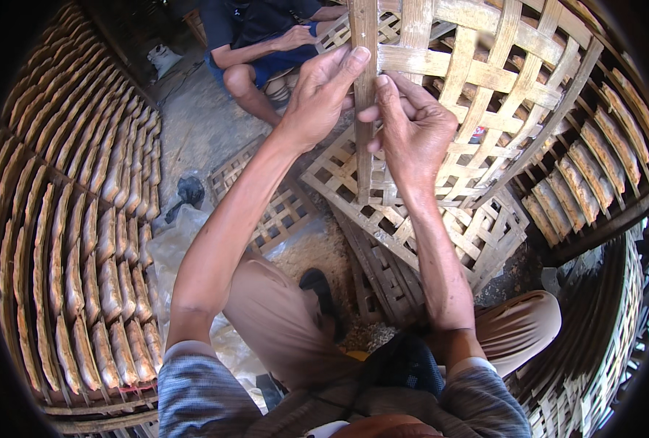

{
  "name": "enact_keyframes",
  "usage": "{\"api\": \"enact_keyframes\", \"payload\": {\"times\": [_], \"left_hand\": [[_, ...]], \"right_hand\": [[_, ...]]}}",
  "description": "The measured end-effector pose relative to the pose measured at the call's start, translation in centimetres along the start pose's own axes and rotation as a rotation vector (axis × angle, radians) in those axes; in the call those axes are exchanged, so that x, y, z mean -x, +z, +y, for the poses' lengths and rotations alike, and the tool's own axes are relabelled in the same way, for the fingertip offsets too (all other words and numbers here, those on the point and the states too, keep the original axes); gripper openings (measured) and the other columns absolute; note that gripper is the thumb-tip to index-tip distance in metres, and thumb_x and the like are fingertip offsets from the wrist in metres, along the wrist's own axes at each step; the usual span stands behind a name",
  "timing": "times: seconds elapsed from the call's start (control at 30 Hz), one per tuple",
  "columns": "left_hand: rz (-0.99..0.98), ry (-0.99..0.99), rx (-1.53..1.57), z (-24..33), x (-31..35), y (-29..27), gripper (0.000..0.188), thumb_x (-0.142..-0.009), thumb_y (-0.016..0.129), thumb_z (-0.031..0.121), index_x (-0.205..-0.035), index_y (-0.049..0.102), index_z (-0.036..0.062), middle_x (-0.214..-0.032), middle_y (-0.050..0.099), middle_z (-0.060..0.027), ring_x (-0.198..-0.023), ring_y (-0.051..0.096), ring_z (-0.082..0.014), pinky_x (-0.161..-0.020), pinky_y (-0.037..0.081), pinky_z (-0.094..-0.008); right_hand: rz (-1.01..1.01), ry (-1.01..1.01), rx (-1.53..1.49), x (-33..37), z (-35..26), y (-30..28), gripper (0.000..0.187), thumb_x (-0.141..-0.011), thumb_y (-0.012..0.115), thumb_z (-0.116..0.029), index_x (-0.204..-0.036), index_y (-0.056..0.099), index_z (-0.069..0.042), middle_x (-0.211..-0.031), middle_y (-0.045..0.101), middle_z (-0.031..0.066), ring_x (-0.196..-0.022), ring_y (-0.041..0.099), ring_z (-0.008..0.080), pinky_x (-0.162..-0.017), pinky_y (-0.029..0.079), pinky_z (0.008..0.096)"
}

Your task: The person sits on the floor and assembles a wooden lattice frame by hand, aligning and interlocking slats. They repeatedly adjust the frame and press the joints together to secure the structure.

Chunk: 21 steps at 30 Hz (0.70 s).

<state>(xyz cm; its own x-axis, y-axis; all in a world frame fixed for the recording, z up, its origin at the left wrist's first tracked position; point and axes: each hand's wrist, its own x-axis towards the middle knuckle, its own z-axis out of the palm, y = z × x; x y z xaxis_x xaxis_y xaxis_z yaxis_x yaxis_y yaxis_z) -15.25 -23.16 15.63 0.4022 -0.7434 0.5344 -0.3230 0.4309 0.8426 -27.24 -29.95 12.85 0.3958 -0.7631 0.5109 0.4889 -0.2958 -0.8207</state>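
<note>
A woven bamboo rack [478, 73] stands upright in front of me, with a flat wooden strip [364, 164] down its left edge. Wrapped round the upper part of that strip, my left hand [321, 98] is closed, its thumb lying on the front face. My right hand [418, 135] is closed beside the strip's right side, thumb and forefinger pressed together where the weave meets the wood. Whatever is pinched there is too small or hidden to make out. The rack's lower edge rests on other woven racks [394, 230] lying low between my legs.
On the left, tall rows of racks [83, 241] hold pale orange-brown slabs. Similar slabs [587, 175] fill shelves at the right. Another person [266, 51] sits at the back. Clear plastic sheeting [182, 244] and a woven panel [266, 212] lie on the floor.
</note>
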Motion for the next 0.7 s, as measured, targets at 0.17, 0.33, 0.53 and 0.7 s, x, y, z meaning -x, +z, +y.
{"api": "enact_keyframes", "payload": {"times": [0.17, 0.33, 0.53, 0.7], "left_hand": [[-0.062, -0.051, -0.038, 0.2, 0.4, -0.7, 0.046, -0.114, 0.052, 0.042, -0.127, 0.064, 0.0007, -0.095, 0.068, -0.0026, -0.074, 0.062, -0.0061, -0.069, 0.059, -0.0238], [-0.002, -0.056, 0.097, 0.2, 0.6, -0.1, 0.045, -0.114, 0.053, 0.038, -0.133, 0.062, -0.0019, -0.112, 0.069, -0.0082, -0.093, 0.067, -0.0111, -0.079, 0.061, -0.0283], [0.030, -0.050, 0.079, -0.1, 0.6, 0.1, 0.050, -0.112, 0.055, 0.042, -0.138, 0.061, -0.0001, -0.121, 0.070, -0.0079, -0.109, 0.070, -0.0153, -0.089, 0.062, -0.0326], [-0.042, -0.023, -0.005, -0.3, 0.3, -0.5, 0.054, -0.112, 0.054, 0.048, -0.139, 0.061, 0.0017, -0.123, 0.071, -0.0083, -0.112, 0.070, -0.0162, -0.100, 0.061, -0.0383]], "right_hand": [[0.043, 0.004, -0.216, 0.4, 0.9, 1.2, 0.022, -0.105, 0.065, -0.008, -0.118, 0.075, 0.007, -0.069, 0.074, 0.0146, -0.051, 0.068, 0.0109, -0.033, 0.047, 0.0216], [0.013, -0.099, -0.208, 0.2, 2.2, 0.8, 0.019, -0.104, 0.066, -0.009, -0.112, 0.077, 0.005, -0.068, 0.074, 0.0102, -0.051, 0.065, 0.0095, -0.034, 0.046, 0.0219], [-0.011, -0.528, 0.415, -0.8, 3.8, -1.1, 0.013, -0.103, 0.068, -0.012, -0.100, 0.073, -0.001, -0.059, 0.068, 0.0041, -0.046, 0.061, 0.0096, -0.034, 0.043, 0.0226], [-0.153, -0.423, 0.444, -0.2, 3.6, -3.8, 0.023, -0.101, 0.070, -0.014, -0.121, 0.075, -0.004, -0.072, 0.078, 0.0092, -0.054, 0.073, 0.0136, -0.037, 0.051, 0.0259]]}}
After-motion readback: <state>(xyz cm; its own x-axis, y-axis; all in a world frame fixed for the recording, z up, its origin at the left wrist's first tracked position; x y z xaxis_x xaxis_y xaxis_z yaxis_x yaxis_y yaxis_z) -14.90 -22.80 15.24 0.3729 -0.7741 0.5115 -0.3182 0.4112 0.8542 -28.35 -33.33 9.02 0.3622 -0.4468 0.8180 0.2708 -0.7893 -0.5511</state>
